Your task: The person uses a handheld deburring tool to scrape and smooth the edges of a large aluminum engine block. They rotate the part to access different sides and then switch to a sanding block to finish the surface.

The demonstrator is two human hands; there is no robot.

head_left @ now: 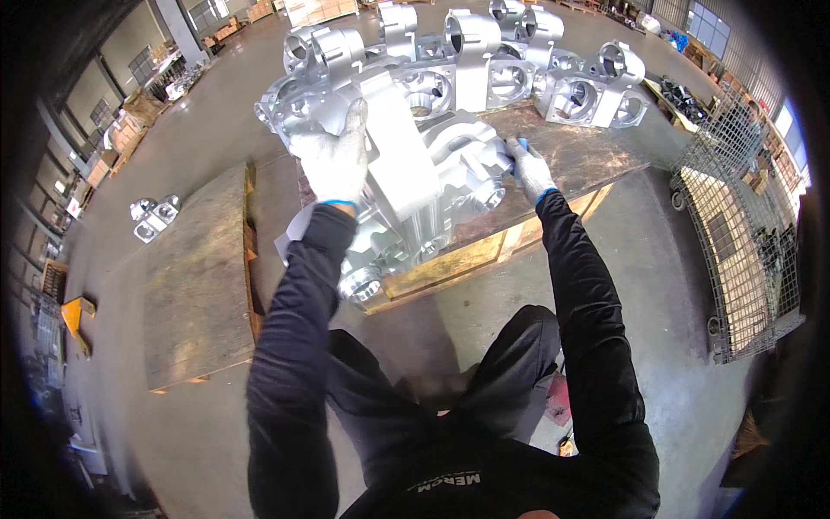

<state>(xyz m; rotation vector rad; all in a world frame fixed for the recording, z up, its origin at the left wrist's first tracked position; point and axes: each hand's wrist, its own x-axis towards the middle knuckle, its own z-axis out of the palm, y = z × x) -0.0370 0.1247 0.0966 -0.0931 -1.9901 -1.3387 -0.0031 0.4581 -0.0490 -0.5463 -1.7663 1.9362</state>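
A large silvery metal casting (402, 160) lies at the near edge of a wooden crate-like table (596, 154). My left hand (335, 160), in a pale work glove, rests against its left side. The thumb is spread away from the fingers, which are partly washed out by glare. On the casting's right side, my gloved right hand (530, 169) is closed around a small blue object (520, 147). Its tip and exact kind are hidden. This hand is close to the round bosses on the casting.
Several similar castings (471, 39) with round bores stand along the table's far side. To the left is a low wooden platform (199, 277), with a small casting (156, 218) beyond it. A wire mesh cart (735, 233) stands at right. An orange pallet-jack-like part (76, 320) is at far left.
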